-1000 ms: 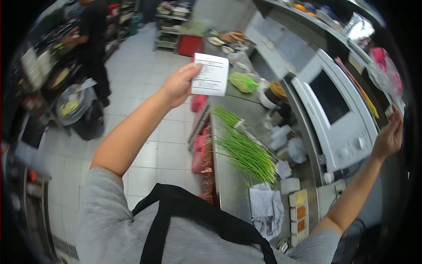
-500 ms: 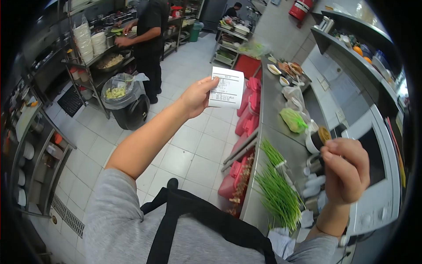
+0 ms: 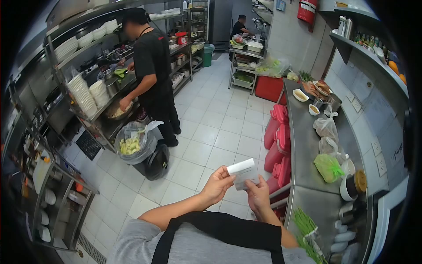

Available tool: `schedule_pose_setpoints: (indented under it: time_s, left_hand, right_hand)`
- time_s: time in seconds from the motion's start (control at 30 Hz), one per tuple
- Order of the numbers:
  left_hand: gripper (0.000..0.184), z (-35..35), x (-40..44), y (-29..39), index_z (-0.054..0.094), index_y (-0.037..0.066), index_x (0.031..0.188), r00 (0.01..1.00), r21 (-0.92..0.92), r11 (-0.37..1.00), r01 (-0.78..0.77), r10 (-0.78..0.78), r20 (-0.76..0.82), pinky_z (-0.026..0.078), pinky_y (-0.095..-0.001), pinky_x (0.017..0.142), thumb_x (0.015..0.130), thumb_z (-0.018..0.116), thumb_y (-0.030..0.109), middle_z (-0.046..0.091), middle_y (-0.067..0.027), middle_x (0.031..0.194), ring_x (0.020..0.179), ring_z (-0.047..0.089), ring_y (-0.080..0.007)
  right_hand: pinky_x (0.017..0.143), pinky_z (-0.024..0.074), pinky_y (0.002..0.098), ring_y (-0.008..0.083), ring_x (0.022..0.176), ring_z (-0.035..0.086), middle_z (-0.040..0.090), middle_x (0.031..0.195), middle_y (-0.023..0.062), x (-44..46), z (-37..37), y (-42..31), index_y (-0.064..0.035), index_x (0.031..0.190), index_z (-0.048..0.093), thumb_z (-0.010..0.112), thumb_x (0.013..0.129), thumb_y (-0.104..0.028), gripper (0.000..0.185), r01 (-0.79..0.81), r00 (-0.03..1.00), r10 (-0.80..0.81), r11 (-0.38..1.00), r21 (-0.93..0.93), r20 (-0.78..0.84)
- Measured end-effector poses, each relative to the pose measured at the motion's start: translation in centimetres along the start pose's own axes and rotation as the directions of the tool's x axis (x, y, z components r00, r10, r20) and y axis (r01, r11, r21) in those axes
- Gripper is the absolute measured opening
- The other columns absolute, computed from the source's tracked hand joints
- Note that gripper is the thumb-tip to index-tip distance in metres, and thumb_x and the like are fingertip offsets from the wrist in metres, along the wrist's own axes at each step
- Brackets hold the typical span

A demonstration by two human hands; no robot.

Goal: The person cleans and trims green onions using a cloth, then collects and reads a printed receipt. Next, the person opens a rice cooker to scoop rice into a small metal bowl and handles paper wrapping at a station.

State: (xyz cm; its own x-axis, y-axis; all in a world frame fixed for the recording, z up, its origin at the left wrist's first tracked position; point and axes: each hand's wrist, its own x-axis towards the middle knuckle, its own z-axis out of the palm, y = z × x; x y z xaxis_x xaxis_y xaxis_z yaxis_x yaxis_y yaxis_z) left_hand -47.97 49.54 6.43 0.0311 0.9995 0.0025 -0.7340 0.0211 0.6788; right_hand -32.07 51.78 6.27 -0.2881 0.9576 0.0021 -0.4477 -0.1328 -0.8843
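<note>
A white printed paper receipt (image 3: pixel 244 175) is held up in front of my chest, its top edge curling over so that most of the print is hidden. My left hand (image 3: pixel 218 186) pinches it at the left edge between thumb and fingers. On the lower right side, my right hand (image 3: pixel 258 192) grips the same slip, the thumb lying across its face. Both hands are above the tiled floor, to the left of the steel counter (image 3: pixel 303 193).
Red lidded containers (image 3: pixel 281 140) stand along the counter. On it lie green stalks (image 3: pixel 306 224), a green plastic bag (image 3: pixel 329 167) and small bowls (image 3: pixel 300 95). A bagged black bin (image 3: pixel 151 162) stands left, beside a co-worker (image 3: pixel 151 57) at the shelving. Another person (image 3: pixel 239 27) is farther back.
My right hand has come down from the right and now grips the receipt. My left hand has lowered the receipt toward my chest. The view has turned, showing more of the co-worker.
</note>
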Motion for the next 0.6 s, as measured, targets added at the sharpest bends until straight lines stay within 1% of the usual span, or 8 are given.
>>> schedule_pose_setpoints:
  time_s: [0.03, 0.13, 0.27, 0.33, 0.43, 0.47, 0.57, 0.6]
  left_hand:
    - [0.026, -0.4, 2.3, 0.6, 0.051, 0.001, 0.110, 0.997, 0.163, 0.986, 0.030, -0.042, 0.070, 0.047, -0.0258, 0.078, 0.086, 0.060, 0.009, 0.060, -0.0053, 0.098, 0.091, 0.057, -0.0116]
    - [0.024, -1.8, 9.3, 3.3, 0.057, 0.001, 0.103, 0.963, 0.531, 0.845, 0.063, -0.191, 0.190, 0.048, -0.0250, 0.072, 0.083, 0.065, 0.011, 0.062, -0.0056, 0.095, 0.084, 0.058, -0.0099]
    - [0.010, -2.9, 17.5, 5.0, 0.063, 0.001, 0.085, 0.992, 0.854, 0.506, -0.122, 0.081, 0.093, 0.043, -0.0212, 0.058, 0.078, 0.069, 0.007, 0.062, -0.0012, 0.072, 0.063, 0.053, -0.0047]
    - [0.009, -4.4, 21.2, 5.5, 0.063, 0.000, 0.082, 0.988, 0.833, 0.545, -0.098, 0.153, 0.016, 0.041, -0.0204, 0.056, 0.078, 0.068, 0.005, 0.061, -0.0004, 0.069, 0.061, 0.051, -0.0043]
    - [0.007, -7.1, 26.7, 7.1, 0.064, 0.000, 0.081, 0.962, 0.830, 0.556, -0.046, 0.247, -0.112, 0.039, -0.0197, 0.054, 0.076, 0.068, 0.003, 0.060, 0.0002, 0.066, 0.058, 0.049, -0.0038]
    - [0.007, -8.1, 28.1, 7.6, 0.064, 0.000, 0.080, 0.949, 0.827, 0.562, -0.017, 0.270, -0.163, 0.039, -0.0196, 0.053, 0.075, 0.068, 0.003, 0.059, 0.0003, 0.065, 0.057, 0.048, -0.0036]
    - [0.007, -11.1, 32.0, 10.9, 0.065, 0.002, 0.079, 0.892, 0.943, 0.318, 0.098, 0.392, -0.224, 0.039, -0.0196, 0.052, 0.073, 0.069, 0.001, 0.059, -0.0002, 0.063, 0.056, 0.048, -0.0034]
    - [0.007, -12.1, 33.4, 12.0, 0.065, 0.002, 0.078, 0.878, 0.939, 0.325, 0.111, 0.412, -0.245, 0.039, -0.0197, 0.052, 0.073, 0.069, 0.001, 0.059, -0.0005, 0.063, 0.056, 0.049, -0.0034]
  right_hand:
    - [0.078, 0.0477, 0.0270, 0.0144, 0.085, 0.061, 0.062, 0.094, 0.0072, 2.0, -0.7, 0.2, 0.0015, 0.108, 0.052, 0.065, 0.078, 0.002, 0.033, 0.006, 0.996, -0.001, 0.998, 0.061, -0.091]
    - [0.067, 0.0484, 0.0240, 0.0107, 0.072, 0.060, 0.064, 0.081, 0.0059, 8.8, -3.8, -0.8, 0.0016, 0.093, 0.058, 0.067, 0.078, -0.001, 0.017, 0.067, 0.998, -0.069, 0.941, -0.332, 0.004]
    - [0.061, 0.0478, 0.0227, 0.0085, 0.069, 0.058, 0.063, 0.078, 0.0044, 17.9, -4.8, -2.6, 0.0016, 0.086, 0.061, 0.066, 0.079, -0.002, 0.010, 0.091, 0.991, -0.038, 0.899, -0.428, 0.132]
    - [0.060, 0.0487, 0.0234, 0.0114, 0.068, 0.060, 0.064, 0.077, 0.0051, 23.5, -5.3, -3.0, 0.0001, 0.087, 0.063, 0.065, 0.079, -0.001, 0.008, 0.132, 0.979, -0.055, 0.906, -0.402, 0.195]
    - [0.060, 0.0500, 0.0249, 0.0175, 0.065, 0.063, 0.065, 0.079, 0.0074, 32.6, -4.5, -3.7, -0.0029, 0.089, 0.063, 0.064, 0.077, 0.000, 0.012, 0.518, 0.832, -0.230, 0.646, -0.560, 0.504]
    - [0.068, 0.0511, 0.0299, 0.0248, 0.079, 0.063, 0.063, 0.098, 0.0119, 35.0, -3.8, -4.1, -0.0055, 0.093, 0.062, 0.062, 0.075, 0.001, 0.019, 0.446, 0.854, -0.085, 0.628, -0.638, 0.513]
    - [0.079, 0.0494, 0.0330, 0.0259, 0.100, 0.057, 0.054, 0.119, 0.0129, 42.6, -1.1, -4.0, -0.0091, 0.099, 0.062, 0.062, 0.076, 0.000, 0.025, 0.739, 0.588, -0.091, 0.464, -0.488, 0.804]
    - [0.085, 0.0470, 0.0363, 0.0286, 0.111, 0.050, 0.044, 0.132, 0.0112, 45.6, -0.6, -3.1, -0.0124, 0.102, 0.062, 0.061, 0.075, 0.000, 0.030, 0.833, 0.456, -0.046, 0.374, -0.408, 0.889]
